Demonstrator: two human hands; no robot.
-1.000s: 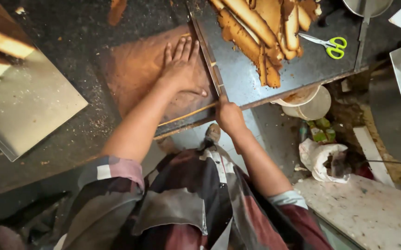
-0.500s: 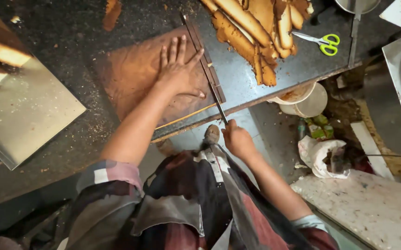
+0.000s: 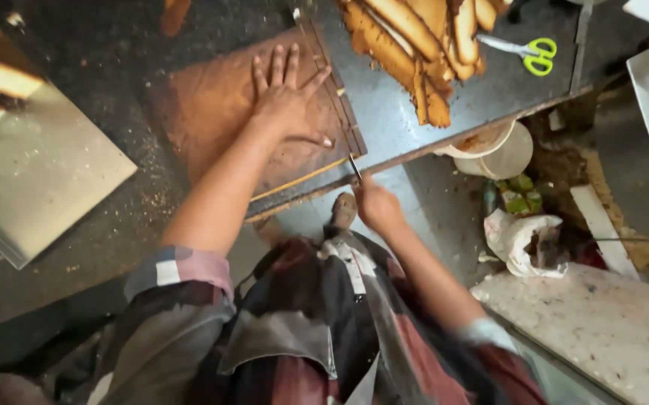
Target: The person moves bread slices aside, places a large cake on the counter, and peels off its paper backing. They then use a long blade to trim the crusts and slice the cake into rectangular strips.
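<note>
L hand (image 3: 285, 101) lies flat, fingers (image 3: 275, 66) spread wide, palm down on a brown sheet (image 3: 219, 112) that looks like leather, holding it still by weight, not by grip. The sheet rests on the dark worktop (image 3: 407, 124), its near edge just below the heel of the palm, at the bench lip. A dark straightedge (image 3: 333, 86) runs along the sheet's right side, just off the L thumb tip, touching or nearly so. R hand (image 3: 375, 206) is closed round a thin blade tool (image 3: 354, 166), prob. a knife, the tip meeting the lower end of the straightedge at the sheet's corner; the handle is hidden in the fist, so exact grip can't be told. A thin pale strip (image 3: 294, 180) lies along the sheet's near edge, between the two hands. Beyond the L fingertips and off to the right: a heap of tan offcuts (image 3: 414, 52), and past them green-handled scissors (image 3: 523, 52). Well left of the L wrist sits a shiny metal plate (image 3: 47, 180). Below the bench, right of the R knuckles, a white bucket (image 3: 500, 150) and a crumpled bag (image 3: 523, 240). Judging by looks, the sheet is light, floppy yet fairly tough, likely to creep under a blade, so broad flat pressure close to the cut line suits it better than pinching an edge.
</note>
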